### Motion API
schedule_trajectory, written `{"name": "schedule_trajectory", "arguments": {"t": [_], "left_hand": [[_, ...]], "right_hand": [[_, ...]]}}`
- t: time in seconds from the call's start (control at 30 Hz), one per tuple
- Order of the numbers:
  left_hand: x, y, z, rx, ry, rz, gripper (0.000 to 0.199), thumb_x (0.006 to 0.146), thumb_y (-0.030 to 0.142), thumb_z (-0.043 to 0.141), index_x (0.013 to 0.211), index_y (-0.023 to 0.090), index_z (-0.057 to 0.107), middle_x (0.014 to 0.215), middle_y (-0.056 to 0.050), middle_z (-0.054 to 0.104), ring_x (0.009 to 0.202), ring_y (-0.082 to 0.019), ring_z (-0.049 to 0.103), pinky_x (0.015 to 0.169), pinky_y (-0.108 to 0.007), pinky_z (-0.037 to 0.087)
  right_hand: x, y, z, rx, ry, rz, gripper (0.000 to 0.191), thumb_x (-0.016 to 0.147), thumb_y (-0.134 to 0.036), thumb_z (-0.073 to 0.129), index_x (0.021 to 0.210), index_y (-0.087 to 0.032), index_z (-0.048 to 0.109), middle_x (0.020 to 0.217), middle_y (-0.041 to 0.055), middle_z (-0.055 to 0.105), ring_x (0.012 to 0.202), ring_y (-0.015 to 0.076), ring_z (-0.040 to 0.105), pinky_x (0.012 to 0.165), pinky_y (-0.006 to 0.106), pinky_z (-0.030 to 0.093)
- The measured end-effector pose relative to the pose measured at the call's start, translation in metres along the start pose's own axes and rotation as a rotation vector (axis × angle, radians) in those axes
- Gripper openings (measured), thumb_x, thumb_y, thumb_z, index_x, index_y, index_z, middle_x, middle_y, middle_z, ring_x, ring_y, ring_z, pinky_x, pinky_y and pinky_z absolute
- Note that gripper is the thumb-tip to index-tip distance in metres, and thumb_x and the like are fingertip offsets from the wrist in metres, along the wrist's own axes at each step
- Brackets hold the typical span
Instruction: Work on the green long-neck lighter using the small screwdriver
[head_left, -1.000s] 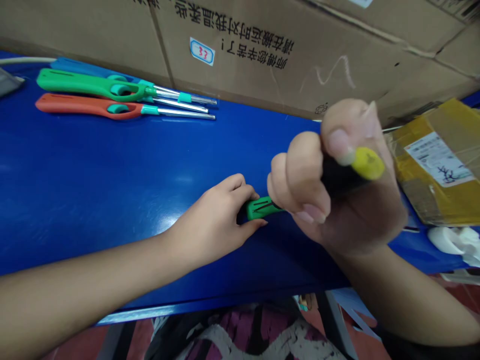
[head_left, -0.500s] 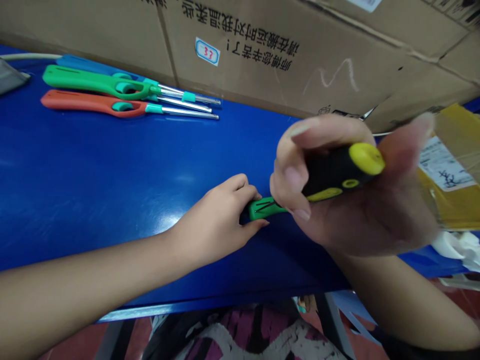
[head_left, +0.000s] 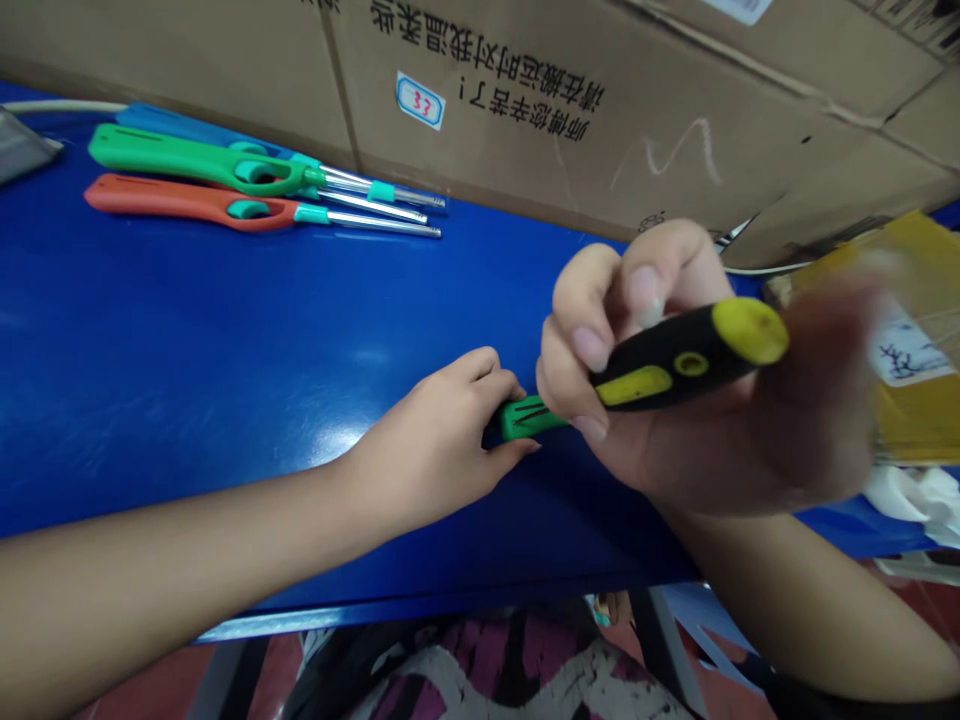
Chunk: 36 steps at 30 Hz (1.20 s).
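My right hand [head_left: 720, 440] curls around the black and yellow handle of a screwdriver [head_left: 667, 365], its yellow butt end pointing up and right toward me. The fingers and palm hide its shaft and tip. Low over the blue table, my left hand [head_left: 442, 440] is closed at the left end of a green lighter handle [head_left: 531, 418] with dark slots in its top. This handle runs rightward under my right hand, where the rest of it is hidden. The thumb of my right hand is blurred.
A green lighter [head_left: 180, 158], an orange lighter [head_left: 165, 195] and a blue lighter [head_left: 161, 120] lie at the back left of the blue table [head_left: 225, 340]. A large cardboard box [head_left: 510, 90] stands along the back. A yellow-taped parcel [head_left: 919, 400] and white tissue [head_left: 915, 500] are at the right.
The screwdriver handle has turned and tipped slightly to the right, and the fingers of my right hand have shifted and loosened around it. My left hand has stayed on the green lighter handle.
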<state>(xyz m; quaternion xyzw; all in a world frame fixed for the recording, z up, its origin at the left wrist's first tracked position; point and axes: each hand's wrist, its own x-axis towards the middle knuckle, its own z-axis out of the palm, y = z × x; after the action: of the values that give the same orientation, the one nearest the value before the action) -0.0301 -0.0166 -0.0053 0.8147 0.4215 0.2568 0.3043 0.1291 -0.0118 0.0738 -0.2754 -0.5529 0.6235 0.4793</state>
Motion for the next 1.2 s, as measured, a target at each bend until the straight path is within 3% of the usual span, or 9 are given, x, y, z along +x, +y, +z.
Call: {"name": "schedule_trajectory", "arguments": {"t": [0.1,0.27,0.37,0.5,0.63,0.73,0.97,1.1,1.2], "left_hand": [[-0.001,0.000,0.000,0.001,0.015,0.009,0.015,0.086,0.030,0.070,0.095,0.018,0.067,0.097,-0.005,0.062,0.084,-0.021,0.063,0.074,-0.036,0.053],[0.000,-0.002,0.002,0.012,0.001,0.004,0.016,0.087,0.031,0.070,0.096,0.018,0.066,0.097,-0.005,0.063,0.088,-0.022,0.064,0.076,-0.038,0.053],[0.000,-0.001,0.002,-0.003,0.005,-0.001,0.014,0.086,0.029,0.071,0.094,0.019,0.066,0.097,-0.005,0.063,0.086,-0.021,0.063,0.073,-0.036,0.052],[0.001,0.000,0.002,-0.018,0.018,0.009,0.013,0.085,0.028,0.072,0.092,0.018,0.066,0.096,-0.004,0.061,0.082,-0.020,0.062,0.071,-0.035,0.052],[0.000,-0.001,0.002,0.015,0.032,0.027,0.014,0.085,0.029,0.072,0.091,0.018,0.066,0.094,-0.004,0.062,0.084,-0.021,0.063,0.072,-0.036,0.052],[-0.001,-0.001,0.001,0.027,0.013,0.029,0.017,0.086,0.029,0.072,0.096,0.016,0.068,0.096,-0.005,0.062,0.084,-0.022,0.062,0.071,-0.036,0.051],[0.000,0.001,0.000,0.026,0.015,0.035,0.020,0.085,0.026,0.074,0.100,0.015,0.068,0.095,-0.003,0.057,0.078,-0.017,0.058,0.067,-0.033,0.048],[0.000,0.001,0.000,0.018,0.018,0.041,0.023,0.084,0.025,0.076,0.103,0.014,0.069,0.093,-0.002,0.055,0.075,-0.015,0.056,0.063,-0.030,0.047],[0.000,0.000,0.000,0.017,0.012,0.041,0.023,0.084,0.026,0.076,0.103,0.014,0.069,0.093,-0.002,0.055,0.076,-0.015,0.057,0.064,-0.030,0.047]], "right_hand": [[0.001,0.001,0.002,0.006,0.041,-0.019,0.029,0.087,-0.042,0.075,0.075,-0.023,0.057,0.076,-0.0044,0.053,0.049,0.0095,0.044,0.050,0.029,0.038],[-0.003,0.003,-0.004,-0.106,-0.037,-0.068,0.032,0.104,-0.040,0.047,0.094,-0.022,0.071,0.074,0.0014,0.064,0.065,0.0170,0.055,0.059,0.034,0.044],[-0.004,0.002,-0.003,-0.113,-0.027,-0.033,0.031,0.103,-0.046,0.048,0.103,-0.026,0.071,0.077,0.0010,0.062,0.066,0.0172,0.053,0.057,0.033,0.043],[0.000,0.002,0.002,-0.050,0.054,-0.015,0.033,0.095,-0.057,0.058,0.085,-0.027,0.069,0.075,-0.0021,0.055,0.052,0.0122,0.042,0.048,0.030,0.036],[0.005,0.004,0.001,-0.047,-0.014,0.002,0.062,0.107,-0.048,0.026,0.066,-0.023,0.066,0.067,0.0005,0.050,0.048,0.0132,0.045,0.049,0.032,0.038],[0.007,0.006,-0.001,0.043,-0.057,0.040,0.074,0.108,-0.041,0.009,0.056,-0.020,0.057,0.057,-0.0003,0.041,0.046,0.0114,0.035,0.048,0.029,0.034],[0.018,0.015,-0.013,0.277,0.010,0.048,0.065,0.103,-0.060,0.025,0.053,-0.020,0.035,0.042,-0.0067,0.019,0.034,0.0067,0.013,0.035,0.023,0.019],[0.023,0.017,-0.021,0.307,0.055,0.080,0.067,0.093,-0.080,0.026,0.059,-0.022,0.036,0.044,-0.0072,0.025,0.034,0.0066,0.018,0.035,0.022,0.019],[0.026,0.016,-0.027,0.349,0.082,0.127,0.067,0.092,-0.080,0.015,0.061,-0.023,0.029,0.047,-0.0062,0.027,0.037,0.0079,0.021,0.038,0.023,0.020]]}}
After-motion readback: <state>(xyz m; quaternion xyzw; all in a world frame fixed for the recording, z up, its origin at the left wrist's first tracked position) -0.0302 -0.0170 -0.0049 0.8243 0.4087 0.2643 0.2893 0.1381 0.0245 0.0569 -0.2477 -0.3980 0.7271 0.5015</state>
